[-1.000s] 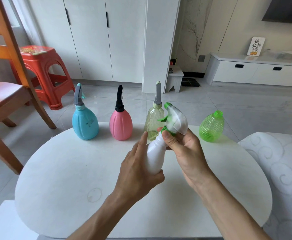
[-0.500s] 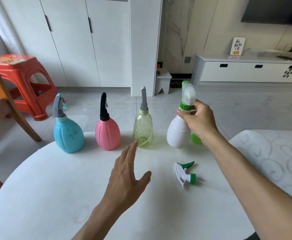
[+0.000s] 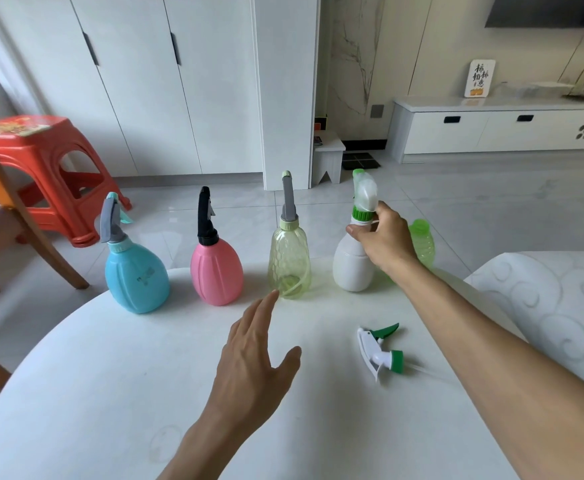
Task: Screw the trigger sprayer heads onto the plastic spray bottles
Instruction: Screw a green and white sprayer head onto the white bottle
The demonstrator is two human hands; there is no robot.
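A row of spray bottles stands at the far edge of the round white table [image 3: 110,393]: blue [image 3: 136,275], pink [image 3: 216,271] and pale yellow-green [image 3: 288,259], each with a sprayer head on. My right hand [image 3: 384,239] grips the neck of the white bottle [image 3: 351,268], which stands upright with its white-and-green sprayer head [image 3: 365,197] on. Behind that hand a green ribbed bottle [image 3: 422,242] without a head is partly hidden. A loose white-and-green sprayer head [image 3: 380,351] lies on the table. My left hand [image 3: 254,362] hovers over the table with fingers spread, holding nothing.
A wooden chair [image 3: 16,209] and a red plastic stool [image 3: 48,168] stand on the floor to the left. A white patterned cushion [image 3: 547,306] sits at the table's right side. Cabinets and a low TV unit [image 3: 498,129] line the far wall.
A second ago both hands held the white bottle tilted over the table. My right hand has set it upright in the row; my left hand let go and opened.
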